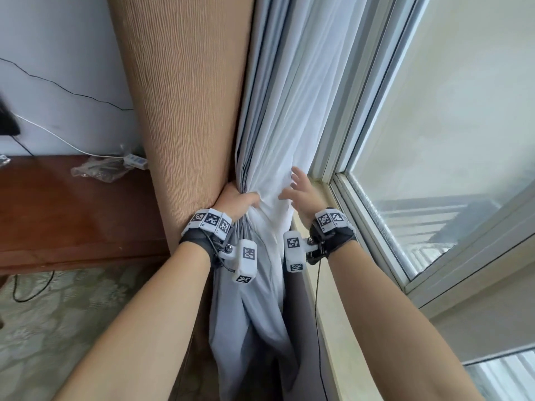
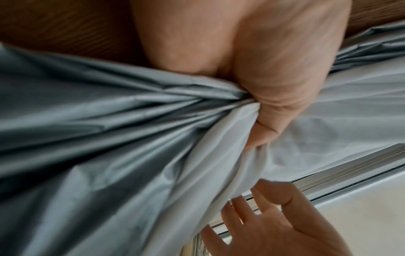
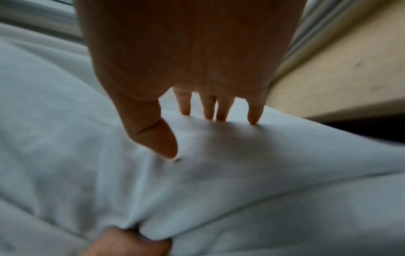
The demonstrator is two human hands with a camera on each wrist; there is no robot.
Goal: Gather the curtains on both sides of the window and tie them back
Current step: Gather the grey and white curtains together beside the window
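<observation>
A pale grey-white curtain (image 1: 278,117) hangs beside a tan outer curtain (image 1: 185,96), left of the window. My left hand (image 1: 240,202) grips the bunched white folds at waist height, thumb over the front; the left wrist view shows the pleats (image 2: 153,110) squeezed under that thumb (image 2: 269,97). My right hand (image 1: 301,188) is open with spread fingers, just right of the bundle by the window frame. In the right wrist view its fingertips (image 3: 219,116) touch the white fabric (image 3: 219,173), holding nothing. No tie-back is visible.
The window frame (image 1: 344,157) and glass (image 1: 448,111) stand at right, with a beige sill (image 1: 321,285) below. A dark wooden tabletop (image 1: 72,215) sits at left with a plastic bag (image 1: 98,169) and cables on it. Patterned carpet (image 1: 58,314) covers the floor.
</observation>
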